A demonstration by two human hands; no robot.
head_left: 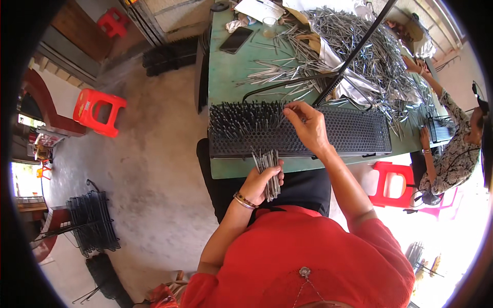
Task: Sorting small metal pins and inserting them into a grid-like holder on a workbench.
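Observation:
A long black rack (349, 134) with rows of round holes lies along the near edge of the green table. Thin dark-tipped metal rods (245, 117) stand upright in the holes of its left part; the right part shows bare holes. Just in front of the rack, my left hand (260, 182) is closed around a bundle of thin silvery metal rods (268, 172), held roughly upright. My right hand (308, 126) reaches over the rack at the edge of the standing rods. Its thumb and forefinger are pinched together, and whatever is between them is too small to make out.
A big heap of loose metal rods (359, 51) covers the far right of the green table (231, 77). A black metal stand (354, 49) slants above the rack. A phone (236, 40) and a glass (269, 26) lie beyond. Another person (454, 149) works at the right.

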